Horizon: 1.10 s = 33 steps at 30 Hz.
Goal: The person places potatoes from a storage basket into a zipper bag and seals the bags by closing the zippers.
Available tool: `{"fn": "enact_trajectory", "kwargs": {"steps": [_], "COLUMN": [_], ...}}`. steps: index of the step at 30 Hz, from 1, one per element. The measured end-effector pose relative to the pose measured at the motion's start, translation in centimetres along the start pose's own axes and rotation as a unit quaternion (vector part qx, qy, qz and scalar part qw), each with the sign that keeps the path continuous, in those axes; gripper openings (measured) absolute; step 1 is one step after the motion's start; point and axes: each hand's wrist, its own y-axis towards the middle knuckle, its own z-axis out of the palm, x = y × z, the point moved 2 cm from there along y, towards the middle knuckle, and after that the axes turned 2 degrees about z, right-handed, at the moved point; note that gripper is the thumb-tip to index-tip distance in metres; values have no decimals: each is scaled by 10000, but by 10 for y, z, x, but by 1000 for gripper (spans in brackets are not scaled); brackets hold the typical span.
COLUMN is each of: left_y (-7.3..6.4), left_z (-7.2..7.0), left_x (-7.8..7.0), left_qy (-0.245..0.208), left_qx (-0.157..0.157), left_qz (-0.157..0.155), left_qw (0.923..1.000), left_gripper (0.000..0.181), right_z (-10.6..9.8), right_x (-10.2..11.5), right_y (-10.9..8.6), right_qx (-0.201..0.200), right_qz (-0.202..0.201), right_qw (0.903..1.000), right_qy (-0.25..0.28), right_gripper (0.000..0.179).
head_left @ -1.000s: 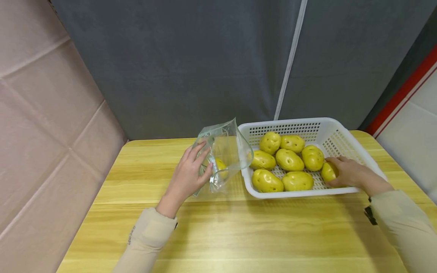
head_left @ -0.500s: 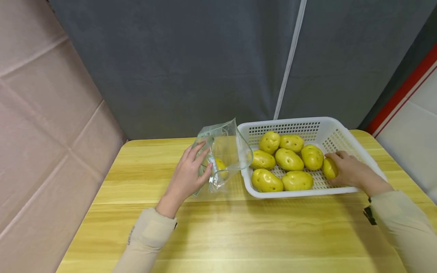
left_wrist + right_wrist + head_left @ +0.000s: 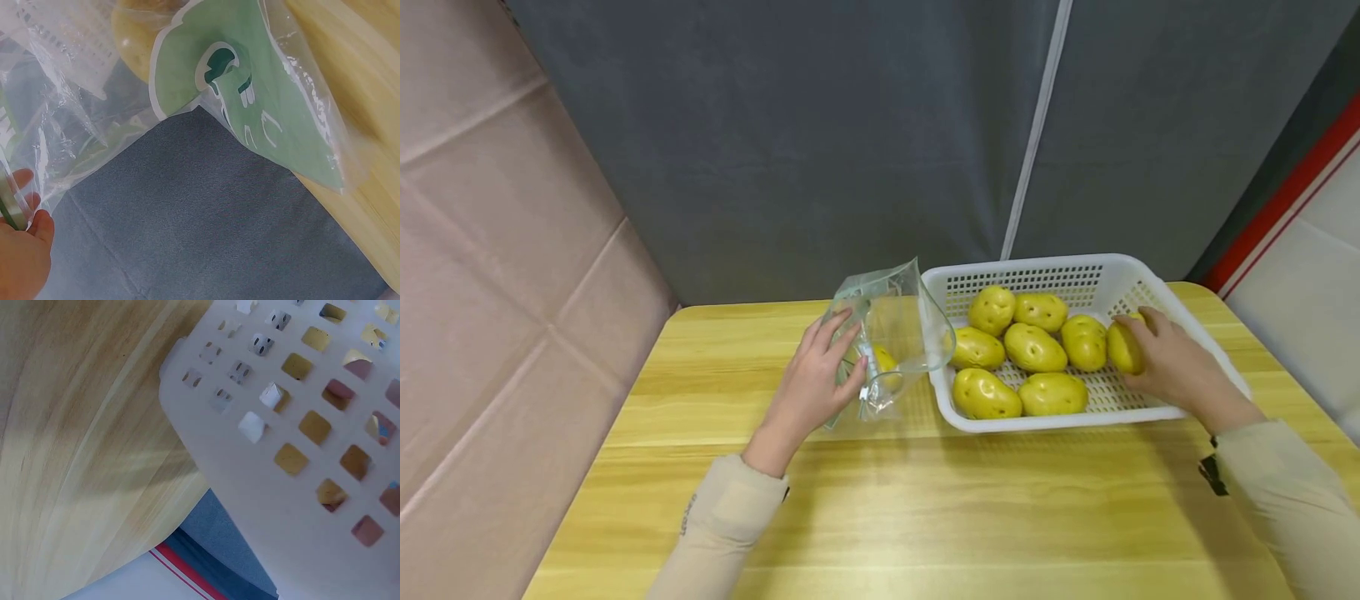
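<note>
Right grip (image 3: pixel 1176 367) has shifted forward, clasping one potato (image 3: pixel 1124 346) beside seven others (image 3: pixel 1035 348); left grip (image 3: pixel 808 379) pinches one bag (image 3: pixel 895 321).

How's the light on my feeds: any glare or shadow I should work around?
Head view: a pale sheen on the table, small bright highlights on the potatoes, a shadow beside the right sleeve; left wrist view: white glare streaks along the clear parts of the bag; right wrist view: a soft shadow on the table beside the basket.
</note>
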Motion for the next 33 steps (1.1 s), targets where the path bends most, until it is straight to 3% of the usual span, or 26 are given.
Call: {"fn": "enact_trajectory", "kwargs": {"steps": [13, 22, 33], "left_y": [1, -1, 1], "left_z": [-1, 0, 2], "left_x": [-1, -1, -1], "left_qy": [-11, -45, 49], "left_qx": [119, 261, 318], "left_qz": [-20, -122, -73], "left_qw": [9999, 9996, 9995], "left_gripper": [45, 47, 48], "right_z": [-7, -12, -21], "right_x": [3, 5, 25], "right_y": [-4, -5, -1], "right_qx": [-1020, -880, -1177], "right_qz": [269, 579, 598], "right_qw": [9937, 9924, 9864], "right_qy": [378, 644, 980], "right_gripper": [80, 81, 82]}}
